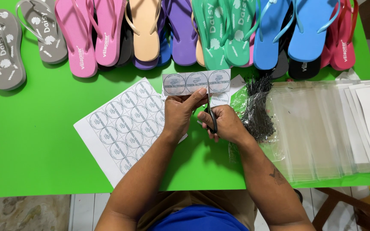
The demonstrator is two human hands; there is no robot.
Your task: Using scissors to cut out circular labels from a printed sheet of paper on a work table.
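Above the middle of the green table point(31, 141), a strip of round printed labels point(196, 82) was pinched at its lower edge by the thumb and fingers of the left hand point(181, 112). Black-handled scissors point(211, 114) were gripped by the closed fingers of the right hand point(223, 124), with the blades raised into the strip. A sheet of uncut labels point(123, 126) was laid just left of the hands. Flip-flops point(180, 32) were lined along the far edge, and clear plastic bags point(309, 132) were stacked toward the right edge.
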